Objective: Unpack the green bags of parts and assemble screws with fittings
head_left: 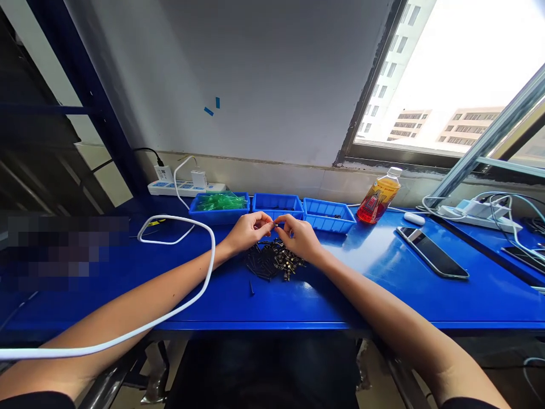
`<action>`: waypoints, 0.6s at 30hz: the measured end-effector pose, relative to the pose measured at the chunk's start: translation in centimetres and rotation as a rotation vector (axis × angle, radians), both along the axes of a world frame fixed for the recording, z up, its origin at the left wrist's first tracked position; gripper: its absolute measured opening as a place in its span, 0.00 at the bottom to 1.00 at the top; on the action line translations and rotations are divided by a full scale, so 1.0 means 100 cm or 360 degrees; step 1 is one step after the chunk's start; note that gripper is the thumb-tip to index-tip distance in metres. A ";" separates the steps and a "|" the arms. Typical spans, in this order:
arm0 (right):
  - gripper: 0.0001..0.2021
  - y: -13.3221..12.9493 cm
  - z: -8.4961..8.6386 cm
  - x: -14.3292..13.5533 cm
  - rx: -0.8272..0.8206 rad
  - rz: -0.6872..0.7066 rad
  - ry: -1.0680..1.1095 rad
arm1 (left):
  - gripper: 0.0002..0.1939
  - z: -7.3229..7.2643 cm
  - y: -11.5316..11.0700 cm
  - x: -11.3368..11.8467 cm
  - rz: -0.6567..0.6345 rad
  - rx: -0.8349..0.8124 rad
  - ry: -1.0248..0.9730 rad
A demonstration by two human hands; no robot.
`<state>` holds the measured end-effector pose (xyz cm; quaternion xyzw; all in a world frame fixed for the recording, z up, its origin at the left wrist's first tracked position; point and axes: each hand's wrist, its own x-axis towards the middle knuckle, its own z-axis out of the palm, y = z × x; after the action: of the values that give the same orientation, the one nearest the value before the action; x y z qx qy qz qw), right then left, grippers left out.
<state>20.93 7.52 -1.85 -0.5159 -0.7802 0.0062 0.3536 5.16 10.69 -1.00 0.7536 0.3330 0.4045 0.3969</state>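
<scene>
My left hand and my right hand meet fingertip to fingertip over the blue table. Both are closed in a pinch around a small dark metal piece, too small and too covered to name. Just below them lies a heap of dark screws, mixed on its right side with small brassy metal fittings. One loose screw rests apart, nearer the table's front edge.
Behind my hands stand three blue bins: the left bin holds green plastic, the middle bin and right bin dark pieces. A white cable loops across my left forearm. Rightward are a drink bottle and a phone.
</scene>
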 end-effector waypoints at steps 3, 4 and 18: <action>0.07 0.000 0.000 -0.001 -0.0013 -0.0001 0.0013 | 0.09 -0.001 0.000 0.000 0.0013 0.0001 -0.0003; 0.07 -0.001 0.000 -0.001 -0.0007 -0.0003 0.0019 | 0.09 -0.001 0.000 0.000 0.0024 0.0019 0.0009; 0.05 -0.005 -0.003 -0.001 0.0204 -0.0002 0.0154 | 0.06 0.001 -0.005 -0.004 0.0086 0.0336 0.0168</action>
<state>20.80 7.03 -2.14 -0.4919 -0.7606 -0.0192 0.4232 4.76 10.20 -0.91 0.8023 0.3292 0.4075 0.2862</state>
